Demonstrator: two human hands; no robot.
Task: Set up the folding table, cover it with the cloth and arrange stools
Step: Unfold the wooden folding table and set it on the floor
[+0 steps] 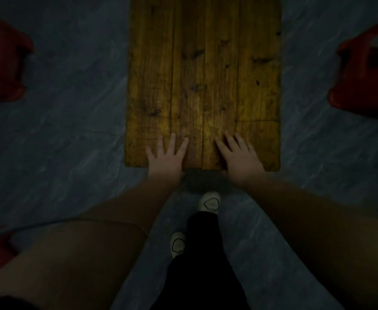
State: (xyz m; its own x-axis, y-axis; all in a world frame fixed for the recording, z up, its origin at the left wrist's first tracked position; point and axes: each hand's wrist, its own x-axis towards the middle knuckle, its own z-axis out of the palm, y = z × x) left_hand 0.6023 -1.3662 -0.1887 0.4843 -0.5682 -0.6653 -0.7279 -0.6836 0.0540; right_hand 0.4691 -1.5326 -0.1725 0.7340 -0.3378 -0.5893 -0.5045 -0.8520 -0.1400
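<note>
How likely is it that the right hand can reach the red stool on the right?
Probably yes: the right hand lies flat on the table, holding nothing, and only bare floor separates it from the red stool.

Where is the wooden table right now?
In the head view, the wooden table is top centre, between the left red stool and the right red stool. The left hand and right hand lie flat on its near end.

Yellow-brown table [206,74] (knotty), red stools [367,74]
</note>
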